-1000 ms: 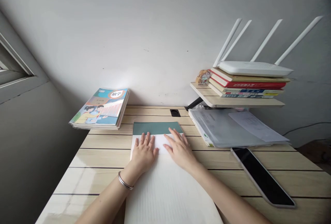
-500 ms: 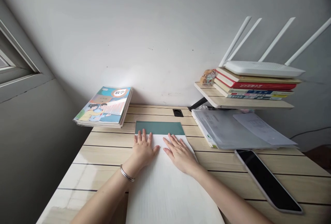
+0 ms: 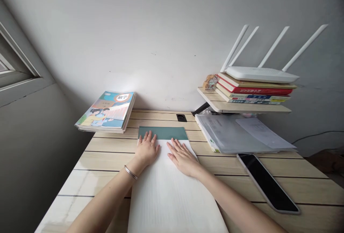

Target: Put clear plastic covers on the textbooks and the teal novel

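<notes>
A long white sheet (image 3: 172,197) runs from the bottom edge of the view up the middle of the slatted wooden table. Across its far end lies a dark green strip (image 3: 163,132). My left hand (image 3: 147,150), with a silver bangle at the wrist, rests flat on the sheet's left side, its fingertips over the green strip. Flat on the right side of the sheet is my right hand (image 3: 183,158), fingers spread, tips near the strip's lower edge. Neither hand grips anything.
Textbooks (image 3: 107,113) are stacked at the back left. To the right are a phone (image 3: 268,182) and a plastic folder with papers (image 3: 228,134). Above these, a raised shelf (image 3: 242,108) bears books (image 3: 255,90) and a white router (image 3: 262,74). A black socket (image 3: 181,118) sits near the wall.
The view has shifted slightly, so the shelf, router and phone appear further left. My left thumb is closer to its fingers. Both hands remain on the sheet.
</notes>
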`<action>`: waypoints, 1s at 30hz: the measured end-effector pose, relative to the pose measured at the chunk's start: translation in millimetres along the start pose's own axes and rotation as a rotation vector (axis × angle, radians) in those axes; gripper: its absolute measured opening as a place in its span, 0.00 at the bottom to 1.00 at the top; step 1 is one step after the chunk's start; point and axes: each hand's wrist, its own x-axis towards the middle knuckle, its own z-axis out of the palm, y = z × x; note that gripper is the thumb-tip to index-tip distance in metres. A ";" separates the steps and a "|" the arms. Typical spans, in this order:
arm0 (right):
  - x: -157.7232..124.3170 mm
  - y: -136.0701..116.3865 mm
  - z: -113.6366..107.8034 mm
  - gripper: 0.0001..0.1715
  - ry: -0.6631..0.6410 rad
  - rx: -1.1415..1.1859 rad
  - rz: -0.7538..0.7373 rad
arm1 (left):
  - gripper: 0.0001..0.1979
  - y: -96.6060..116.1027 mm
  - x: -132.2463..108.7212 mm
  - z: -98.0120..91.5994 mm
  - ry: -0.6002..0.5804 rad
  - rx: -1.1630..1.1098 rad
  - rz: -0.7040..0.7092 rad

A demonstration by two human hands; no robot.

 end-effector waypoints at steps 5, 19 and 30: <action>-9.9 9.6 -0.7 0.41 0.027 0.021 -0.079 | 0.27 16.5 -23.3 2.5 -0.019 -0.007 0.180; -35.5 54.2 10.4 0.40 0.120 -0.043 -0.019 | 0.19 -16.8 -69.0 -7.6 0.250 -0.510 -0.114; -35.2 56.2 23.6 0.40 0.248 0.019 0.028 | 0.36 -32.3 -145.0 -33.8 -0.163 -1.349 -0.809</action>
